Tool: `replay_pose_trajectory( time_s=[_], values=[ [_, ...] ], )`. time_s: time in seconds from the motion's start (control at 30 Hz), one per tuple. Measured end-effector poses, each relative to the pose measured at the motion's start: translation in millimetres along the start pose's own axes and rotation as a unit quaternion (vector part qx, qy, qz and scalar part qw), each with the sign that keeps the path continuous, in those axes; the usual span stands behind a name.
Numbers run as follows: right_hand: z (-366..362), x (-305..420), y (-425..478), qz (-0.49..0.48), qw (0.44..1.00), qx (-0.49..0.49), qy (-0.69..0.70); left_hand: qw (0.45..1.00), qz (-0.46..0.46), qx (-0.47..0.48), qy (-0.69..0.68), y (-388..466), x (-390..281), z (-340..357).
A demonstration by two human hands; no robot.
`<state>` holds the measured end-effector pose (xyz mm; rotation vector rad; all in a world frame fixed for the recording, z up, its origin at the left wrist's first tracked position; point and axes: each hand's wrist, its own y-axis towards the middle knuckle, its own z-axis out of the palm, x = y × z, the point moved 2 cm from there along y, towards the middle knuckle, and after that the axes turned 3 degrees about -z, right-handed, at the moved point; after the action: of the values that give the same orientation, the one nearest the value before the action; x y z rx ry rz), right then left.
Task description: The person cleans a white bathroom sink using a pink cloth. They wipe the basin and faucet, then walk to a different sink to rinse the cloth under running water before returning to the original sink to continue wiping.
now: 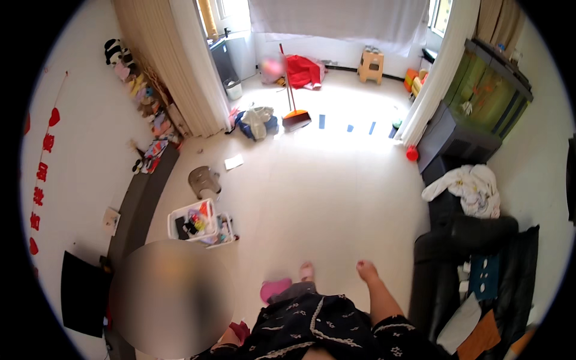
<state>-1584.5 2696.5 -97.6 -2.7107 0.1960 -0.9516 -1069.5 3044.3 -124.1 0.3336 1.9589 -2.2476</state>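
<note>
My right hand (367,270) hangs in front of me over the pale floor, its fingers curled in with nothing visible in them. At the lower left, my left hand (228,337) is partly covered by a blurred round patch; a dark red cloth (240,332) bunches out at it and appears gripped, though the fingers are hidden. Below me are my black patterned top (297,321) and one bare foot in a pale slipper (307,271). A pink rounded object (275,289) lies on the floor beside my grey trouser leg.
Left of me, white plastic baskets (192,220) hold mixed small items, near a brown stool (204,181). A broom and dustpan (296,118) stand ahead, beside piled clothes (256,122). A black leather sofa (427,270) and a fish tank (488,92) line the right side.
</note>
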Motion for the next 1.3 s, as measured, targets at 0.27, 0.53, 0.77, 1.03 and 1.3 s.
replay_pose_trajectory(
  time_s=[0.27,0.53,0.77,1.03,1.3],
  values=[
    [-59.9,-128.8,65.8,0.514,0.84,0.139,0.1,0.918,0.22,0.129,0.304,2.0,1.6,496.3],
    [-151.2,-170.4,217.4,0.514,0.814,0.13,0.236,0.803,0.312,0.243,0.446,11.6,65.8,827.8],
    [-201.9,-63.2,660.2,0.0,0.93,0.282,-0.237,0.926,0.157,0.079,0.334,97.3,70.7,801.8],
    [-255.2,147.0,964.1,-0.016,0.994,0.085,0.074,0.535,0.312,0.006,0.785,124.5,31.0,854.5],
    [-242.9,109.1,1039.8,0.193,0.931,0.311,-0.003,0.937,0.131,0.14,0.291,195.1,-32.3,1258.8]
  ],
)
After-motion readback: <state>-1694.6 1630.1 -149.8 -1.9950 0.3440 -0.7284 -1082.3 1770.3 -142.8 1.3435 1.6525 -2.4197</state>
